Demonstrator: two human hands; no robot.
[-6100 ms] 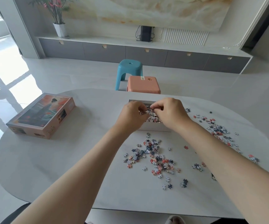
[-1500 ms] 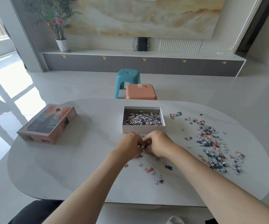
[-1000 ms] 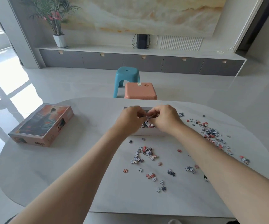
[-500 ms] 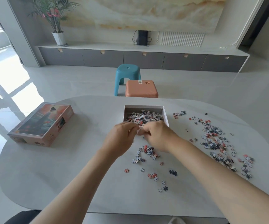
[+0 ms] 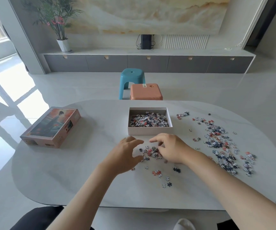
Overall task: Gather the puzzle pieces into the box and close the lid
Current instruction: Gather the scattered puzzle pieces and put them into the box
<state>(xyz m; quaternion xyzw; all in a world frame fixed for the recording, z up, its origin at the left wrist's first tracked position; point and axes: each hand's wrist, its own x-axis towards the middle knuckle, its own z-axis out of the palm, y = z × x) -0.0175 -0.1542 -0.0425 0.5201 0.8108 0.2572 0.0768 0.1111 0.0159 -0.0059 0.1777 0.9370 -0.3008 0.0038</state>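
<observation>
A shallow white box sits open at the table's middle, partly filled with puzzle pieces. Just in front of it lies a small heap of loose pieces. My left hand rests on the table left of that heap, fingers spread. My right hand is on the heap's right side, fingers curved over the pieces and touching them. A bigger scatter of pieces lies to the right. The picture-printed lid lies far left on the table.
A few stray pieces lie nearer the table's front edge. The white oval table ends close to my body. Behind it stand an orange stool and a blue stool.
Both hands dropped pieces over the box one second ago, then came back toward me. They now lie flat on either side of the small heap.
</observation>
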